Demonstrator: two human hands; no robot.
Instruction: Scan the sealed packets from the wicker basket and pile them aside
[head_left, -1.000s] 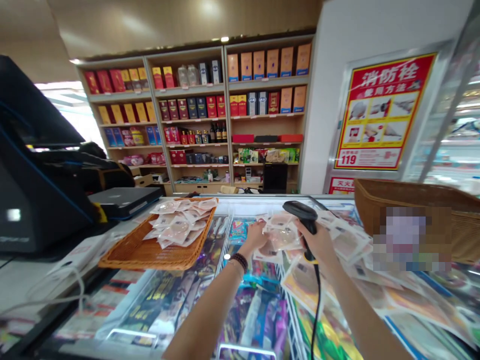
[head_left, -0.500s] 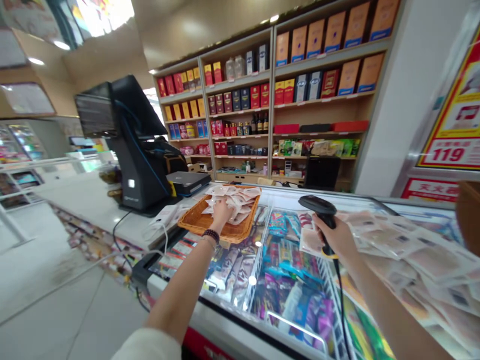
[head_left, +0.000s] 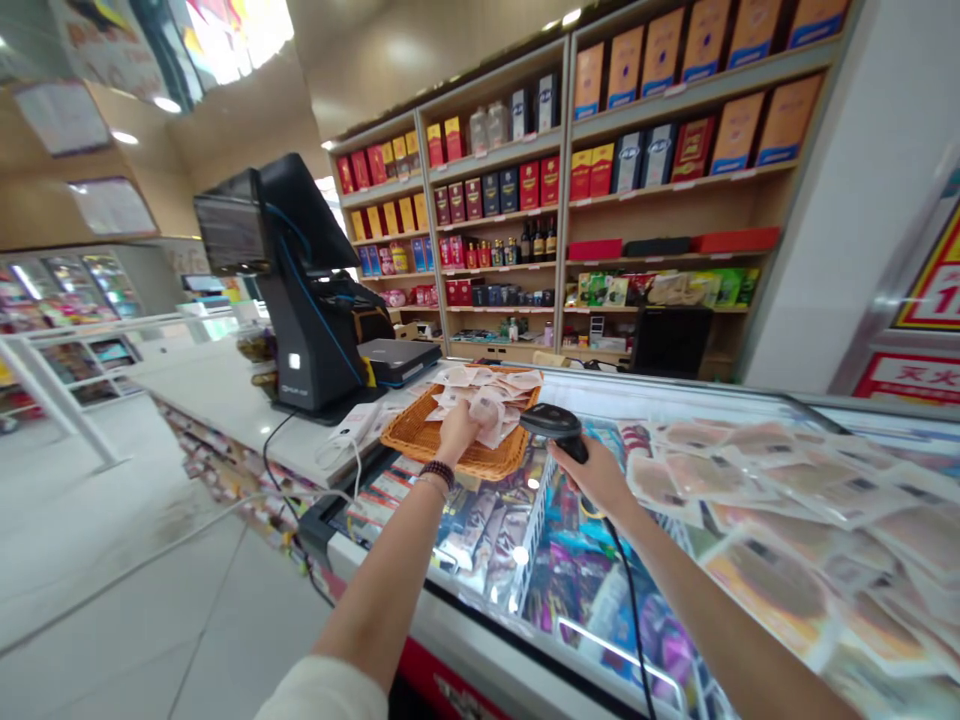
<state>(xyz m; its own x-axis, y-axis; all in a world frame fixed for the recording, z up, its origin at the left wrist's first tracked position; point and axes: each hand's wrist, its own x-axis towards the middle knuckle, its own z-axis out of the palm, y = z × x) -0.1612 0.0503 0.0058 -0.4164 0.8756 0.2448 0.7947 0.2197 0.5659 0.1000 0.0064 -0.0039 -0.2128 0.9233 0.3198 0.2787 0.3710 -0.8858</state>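
Note:
My right hand (head_left: 592, 470) is wrapped round the handle of a black barcode scanner (head_left: 553, 420), its head pointing left toward the basket. From its handle a black cord hangs down over the glass. My left hand (head_left: 459, 430), with a beaded bracelet at the wrist, reaches over the orange wicker basket (head_left: 409, 432). Its fingers are closed on a small clear-and-white packet (head_left: 487, 410), lifted slightly at the near side of the pile. More flat packets (head_left: 517, 382) lie heaped in the basket's right part. My left fingertips are partly hidden by the packet.
Many similar flat packets (head_left: 780, 540) cover the right side of the glass-topped freezer (head_left: 480, 640). Bagged goods show beneath the glass. A black register screen (head_left: 300, 300) stands on the white counter at left; shelves of boxes (head_left: 487, 190) line the back.
My right hand has brought the scanner left, close to the basket. My left hand has drawn a packet slightly up from the pile. The view has turned a little right-to-left.

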